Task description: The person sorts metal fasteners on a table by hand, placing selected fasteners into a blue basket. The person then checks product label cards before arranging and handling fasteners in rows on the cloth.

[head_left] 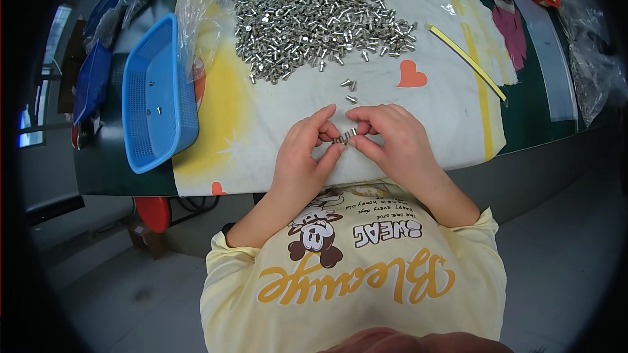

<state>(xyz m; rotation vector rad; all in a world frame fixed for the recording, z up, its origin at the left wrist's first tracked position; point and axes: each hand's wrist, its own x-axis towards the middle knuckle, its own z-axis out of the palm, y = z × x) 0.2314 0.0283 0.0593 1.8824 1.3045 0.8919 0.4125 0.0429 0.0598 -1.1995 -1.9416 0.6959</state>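
Head view: near the tabletop's front edge, the left hand and right hand meet, fingertips pinching small metal pins between them over a white printed cloth. At the left edge, a blue mesh basket holds a few pins. Farther back, a heap of pins lies on clear plastic sheeting, partly cut off above.
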